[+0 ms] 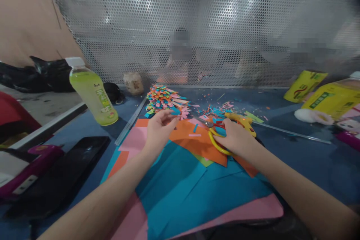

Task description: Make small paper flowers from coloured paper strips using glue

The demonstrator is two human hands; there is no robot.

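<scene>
Pinching blue paper [176, 111] in the left hand's [159, 129] nearly closed fingertips; gripping scissors [208, 124] in the right hand's [235, 135] curled fingers, pointing them lengthwise toward the left fingertips

No text is legible with certainty. The transparent plastic bottle of yellow-green liquid with a white cap [92, 95] bears a vertical column of characters; a small dark mark is printed above. The large yellow bottle [343, 93] carries characters on a green panel. The yellow cylindrical container [305, 85] shows dark-red curved marking, unreadable.
</scene>
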